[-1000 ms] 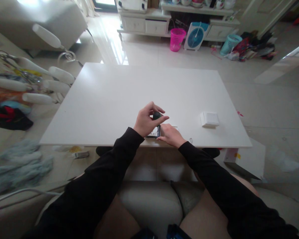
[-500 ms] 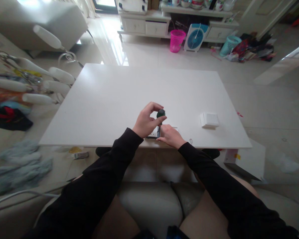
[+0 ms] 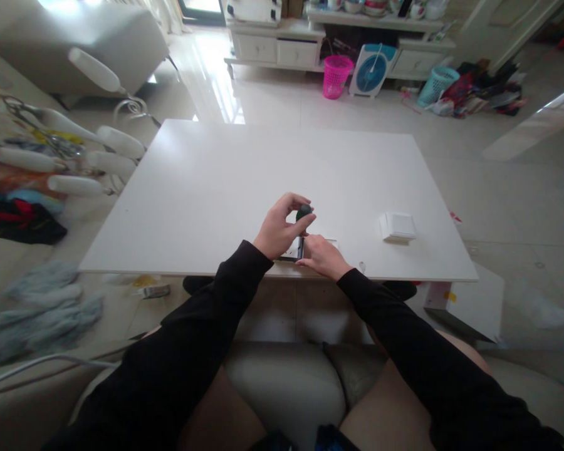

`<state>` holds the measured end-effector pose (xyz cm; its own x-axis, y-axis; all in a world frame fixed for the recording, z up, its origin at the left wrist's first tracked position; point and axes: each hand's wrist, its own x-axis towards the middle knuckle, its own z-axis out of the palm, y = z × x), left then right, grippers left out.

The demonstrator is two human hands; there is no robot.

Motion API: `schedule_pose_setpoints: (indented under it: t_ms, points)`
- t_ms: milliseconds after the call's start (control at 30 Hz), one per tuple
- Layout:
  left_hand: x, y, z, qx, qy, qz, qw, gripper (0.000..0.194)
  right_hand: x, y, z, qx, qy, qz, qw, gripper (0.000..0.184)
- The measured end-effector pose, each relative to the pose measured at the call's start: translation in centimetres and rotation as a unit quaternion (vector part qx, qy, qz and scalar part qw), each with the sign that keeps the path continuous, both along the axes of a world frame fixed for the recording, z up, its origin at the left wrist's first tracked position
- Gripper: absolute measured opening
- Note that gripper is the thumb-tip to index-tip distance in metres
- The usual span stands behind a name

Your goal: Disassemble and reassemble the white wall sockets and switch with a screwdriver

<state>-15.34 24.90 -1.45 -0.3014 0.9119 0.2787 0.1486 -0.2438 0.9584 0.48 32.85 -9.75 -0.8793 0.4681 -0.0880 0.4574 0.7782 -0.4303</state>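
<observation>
My left hand (image 3: 277, 230) pinches the dark green handle of a small screwdriver (image 3: 303, 216) that stands upright near the front edge of the white table (image 3: 244, 175). The screwdriver's tip points down into a small dark-backed part (image 3: 291, 255) lying on the table. My right hand (image 3: 322, 255) presses down on that part and a flat white plate (image 3: 329, 241) beside it, fingers curled over it. Both sleeves are black.
A white wall switch (image 3: 396, 225) lies on the table to the right. A tiny pale object (image 3: 361, 267) sits at the front edge. Left of the table stands a rack with white handles (image 3: 75, 163). A pink bin (image 3: 336, 75) and a fan (image 3: 371, 70) stand far behind.
My left fingers have shifted round the screwdriver's handle, turning it slightly. The right hand has stayed on the part. The view has drifted a little.
</observation>
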Motion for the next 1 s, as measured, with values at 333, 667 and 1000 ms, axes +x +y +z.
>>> schedule_pose_setpoints:
  t_ms: [333,667,1000]
  points:
    - [-0.1,-0.4,0.7,-0.027,-0.043,-0.075,0.996,0.028,0.0,0.0,0.0,-0.010,-0.002,-0.005,1.000,0.067]
    - [-0.6,-0.3,0.3,-0.028,-0.079,-0.036,0.996,0.040,0.1,0.0,-0.2,-0.010,0.008,0.000,1.000,0.070]
    - [-0.6,0.0,0.3,-0.017,-0.052,0.015,0.998,0.044,0.1,0.0,0.0,-0.018,0.008,0.000,1.000,0.071]
